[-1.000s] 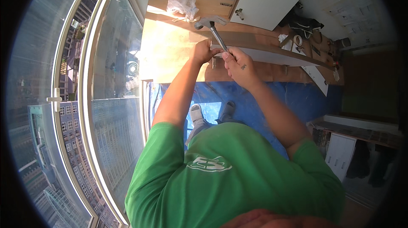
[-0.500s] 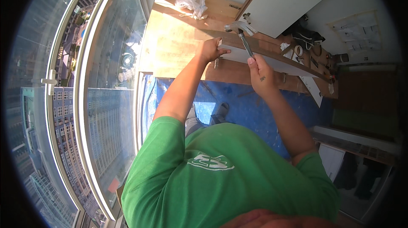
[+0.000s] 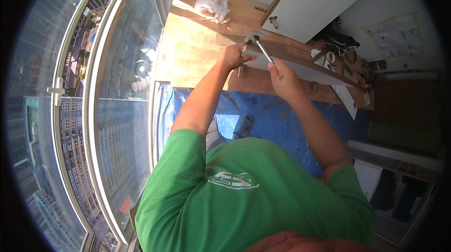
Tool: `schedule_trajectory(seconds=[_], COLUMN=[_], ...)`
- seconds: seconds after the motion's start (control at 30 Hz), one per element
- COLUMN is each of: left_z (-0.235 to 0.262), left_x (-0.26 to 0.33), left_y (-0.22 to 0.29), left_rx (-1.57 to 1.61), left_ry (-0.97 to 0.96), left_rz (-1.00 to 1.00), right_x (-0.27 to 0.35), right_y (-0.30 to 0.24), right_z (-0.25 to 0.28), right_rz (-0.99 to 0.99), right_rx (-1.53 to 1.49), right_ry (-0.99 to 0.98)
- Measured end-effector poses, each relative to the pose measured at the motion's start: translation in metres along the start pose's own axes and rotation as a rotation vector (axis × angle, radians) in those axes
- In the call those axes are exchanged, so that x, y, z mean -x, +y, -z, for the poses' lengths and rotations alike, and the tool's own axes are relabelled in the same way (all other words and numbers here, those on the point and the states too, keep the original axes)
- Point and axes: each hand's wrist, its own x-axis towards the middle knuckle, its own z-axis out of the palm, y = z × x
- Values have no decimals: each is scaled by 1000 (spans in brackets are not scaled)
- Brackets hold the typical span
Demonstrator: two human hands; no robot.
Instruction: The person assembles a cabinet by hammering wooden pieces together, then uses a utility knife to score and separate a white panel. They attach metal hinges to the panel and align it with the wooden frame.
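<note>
My right hand (image 3: 284,79) is wrapped around the handle of a claw hammer (image 3: 264,51). The hammer's metal head is low over the left end of a long board, close to my left fingers; whether it touches the board I cannot tell. This board (image 3: 293,69) stands on its long edge, with a white face towards me and a brown upper edge. At its left end, my left hand (image 3: 232,56) grips it, thumb on the near side and the other fingers mostly hidden. A small metal fitting (image 3: 240,71) shows below my left thumb.
The wooden worktop (image 3: 188,59) bears a crumpled plastic bag (image 3: 213,6) and, at right, a tape roll (image 3: 330,58) among tools. A white cabinet door (image 3: 319,3) leans over the back. Blue sheeting (image 3: 282,120) covers the floor. Tall window panes (image 3: 122,64) line the left.
My right hand has brought the hammer left and slightly down, so its head is now nearer the board's left end. My left hand has stayed in place on the board.
</note>
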Motion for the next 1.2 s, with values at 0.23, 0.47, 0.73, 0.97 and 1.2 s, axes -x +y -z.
schedule_trajectory(seconds=[0.23,0.47,0.73,0.97,1.2], left_z=[7,4,9,7,0], left_x=[2,0,0,-4,7], left_y=[12,1,12,5,0], left_rx=[18,55,5,-13,55], left_ry=[14,15,-9,-5,41], left_rz=[20,-39,-12,0,-92], right_x=[7,1,12,16,8], right_y=[-4,-12,-5,-3,9], right_z=[7,13,8,4,0], right_rz=[-38,-70,-27,22,-249], right_rx=[18,43,-12,-50,-565], right_ry=[-13,-74,-7,22,-110])
